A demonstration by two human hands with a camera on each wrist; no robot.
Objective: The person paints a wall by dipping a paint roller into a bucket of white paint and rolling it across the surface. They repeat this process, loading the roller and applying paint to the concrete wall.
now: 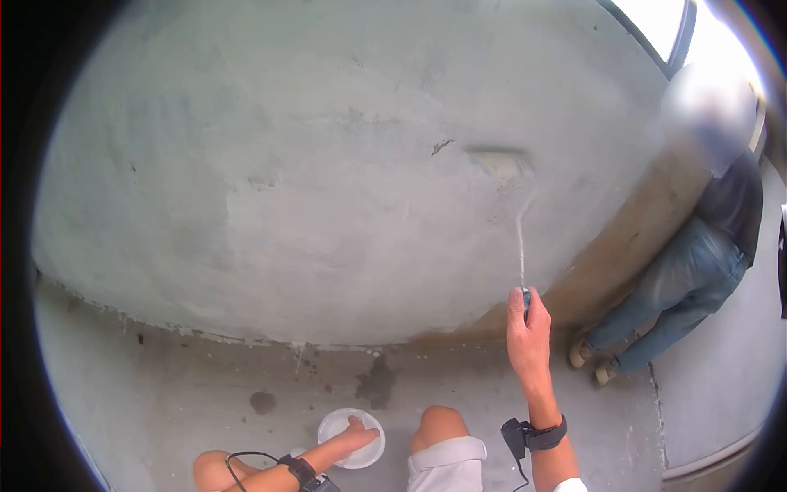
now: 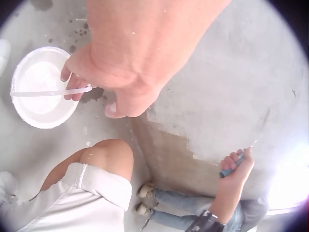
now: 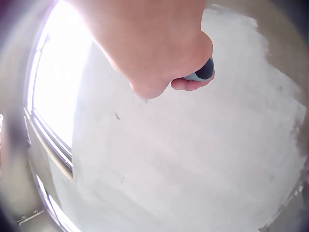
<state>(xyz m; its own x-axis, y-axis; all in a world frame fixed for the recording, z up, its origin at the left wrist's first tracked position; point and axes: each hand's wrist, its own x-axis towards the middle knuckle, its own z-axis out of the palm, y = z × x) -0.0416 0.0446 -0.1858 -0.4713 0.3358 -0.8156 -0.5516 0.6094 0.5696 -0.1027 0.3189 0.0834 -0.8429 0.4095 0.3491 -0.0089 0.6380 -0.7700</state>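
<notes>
My right hand point(image 1: 529, 336) point(image 2: 237, 170) point(image 3: 159, 53) grips the blue-green handle point(image 1: 527, 303) point(image 2: 225, 172) point(image 3: 206, 70) of a paint roller. From it a thin rod point(image 1: 520, 242) leads up to the roller head point(image 1: 502, 162), which lies against the grey wall point(image 1: 344, 205). Low in the head view, a white bucket point(image 1: 329, 428) point(image 2: 30, 63) is beside my left hand point(image 1: 357, 436) point(image 2: 133, 72). The fingers of that hand curl round the bucket's thin white handle point(image 2: 43, 93). The right wrist view hides the roller head.
A person in jeans point(image 1: 684, 275) point(image 2: 178, 203) stands close to the wall at the right. Brown bare patches point(image 1: 623, 246) border the grey coat. Dark wet spots point(image 1: 375, 384) mark the floor point(image 1: 205, 377). My bare knees are beside the bucket, and a bright window point(image 1: 656, 25) is at upper right.
</notes>
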